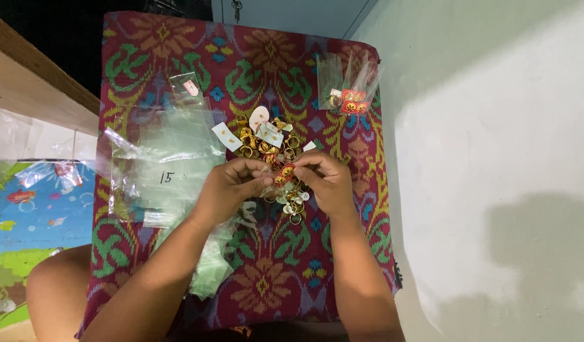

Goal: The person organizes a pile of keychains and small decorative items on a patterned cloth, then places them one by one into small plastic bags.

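Two hands being kept busy, small red-and-gold packet (284, 174) being pinched between left hand (231, 187) and right hand (327, 180), gold rings (266, 149) being piled on patterned cloth (273, 278), clear bags (168, 168) nearby

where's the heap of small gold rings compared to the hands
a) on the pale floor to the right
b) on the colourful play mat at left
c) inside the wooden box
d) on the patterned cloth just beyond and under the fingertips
d: the pile of gold rings lies on the red patterned cloth, just beyond and partly under the left hand and right hand, which pinch a small red-and-gold item between them.
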